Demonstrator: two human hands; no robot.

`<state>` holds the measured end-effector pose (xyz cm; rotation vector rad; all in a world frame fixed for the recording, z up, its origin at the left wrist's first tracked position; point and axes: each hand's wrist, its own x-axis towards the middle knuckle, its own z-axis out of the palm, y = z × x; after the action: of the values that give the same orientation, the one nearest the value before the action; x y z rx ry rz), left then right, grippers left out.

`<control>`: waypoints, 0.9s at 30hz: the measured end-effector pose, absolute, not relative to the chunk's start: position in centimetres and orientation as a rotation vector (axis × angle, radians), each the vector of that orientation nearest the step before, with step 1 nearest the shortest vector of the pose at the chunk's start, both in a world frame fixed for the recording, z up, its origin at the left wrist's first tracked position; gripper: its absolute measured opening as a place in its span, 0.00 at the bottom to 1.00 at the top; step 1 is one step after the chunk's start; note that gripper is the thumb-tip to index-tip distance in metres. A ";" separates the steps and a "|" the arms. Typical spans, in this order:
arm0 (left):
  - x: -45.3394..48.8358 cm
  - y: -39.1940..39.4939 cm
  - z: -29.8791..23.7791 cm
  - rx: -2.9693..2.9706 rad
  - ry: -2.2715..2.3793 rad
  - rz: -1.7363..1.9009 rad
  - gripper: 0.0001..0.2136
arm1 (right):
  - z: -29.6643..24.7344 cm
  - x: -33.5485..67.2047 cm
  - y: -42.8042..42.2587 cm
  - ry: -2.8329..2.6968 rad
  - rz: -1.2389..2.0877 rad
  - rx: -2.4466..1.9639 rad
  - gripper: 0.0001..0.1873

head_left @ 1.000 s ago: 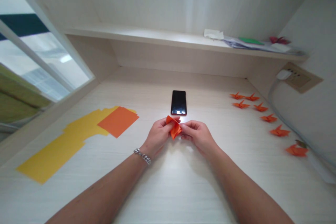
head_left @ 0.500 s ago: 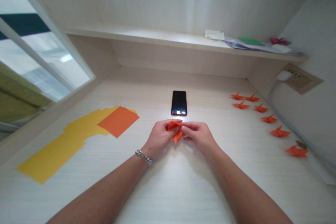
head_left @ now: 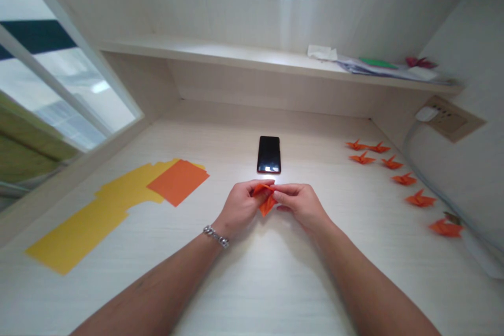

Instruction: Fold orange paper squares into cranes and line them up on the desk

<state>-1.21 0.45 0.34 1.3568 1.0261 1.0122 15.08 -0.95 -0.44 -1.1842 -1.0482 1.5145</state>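
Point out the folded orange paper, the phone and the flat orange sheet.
folded orange paper (head_left: pixel 268 203), head view, lower flap.
phone (head_left: pixel 269 154), head view, screen centre.
flat orange sheet (head_left: pixel 178 181), head view, its centre.

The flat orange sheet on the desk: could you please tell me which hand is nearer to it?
Left. The left hand sits to the right of the orange sheet; the right hand is farther right, past the folded orange piece both hands pinch.

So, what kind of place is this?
Likely a study desk nook: a pale desk with a shelf above, a wall socket, and the left hand and right hand holding an orange paper piece near a row of origami figures.
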 end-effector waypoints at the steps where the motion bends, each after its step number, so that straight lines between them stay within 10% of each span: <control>1: -1.2 0.5 0.3 1.353 1.022 1.016 0.16 | -0.4 15.1 -1.0 -1.041 1.526 -1.179 0.21; 27: -1.3 0.6 0.5 1.638 1.068 0.955 0.14 | -0.1 15.0 -1.0 -1.203 1.345 -1.239 0.16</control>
<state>-1.30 0.62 0.48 1.6384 1.0682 0.9546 14.97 -1.02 -0.12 -1.2386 -1.2029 1.3449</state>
